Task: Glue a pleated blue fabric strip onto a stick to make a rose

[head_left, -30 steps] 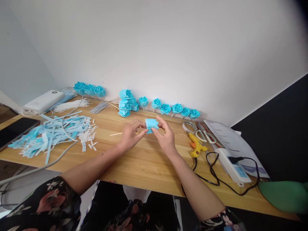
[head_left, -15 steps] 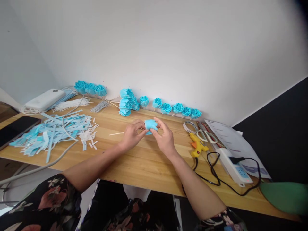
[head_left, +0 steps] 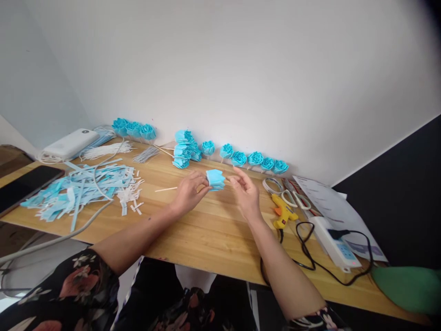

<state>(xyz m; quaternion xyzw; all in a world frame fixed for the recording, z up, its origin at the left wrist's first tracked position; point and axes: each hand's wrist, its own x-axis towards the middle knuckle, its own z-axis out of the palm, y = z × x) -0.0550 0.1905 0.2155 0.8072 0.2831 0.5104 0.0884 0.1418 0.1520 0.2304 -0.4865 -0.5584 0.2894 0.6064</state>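
Note:
My left hand is closed around the base of a blue artificial flower with pointed petals. The flower lies sideways, its petals facing right, and its thin wooden stick pokes out to the left behind my hand. Just right of the petal tips is my right hand, its fingers partly curled and apart, with nothing visible in them. Whether a fingertip brushes a petal is hard to see.
Finished blue flowers line the wall. Blue and white strips lie left, by a phone and a white power bank. On the right are a yellow glue gun, scissors, a power strip and looping cords.
My right hand has come off the flower and shifted right. More of the petals show now. The left hand keeps its hold, and the view has tilted slightly.

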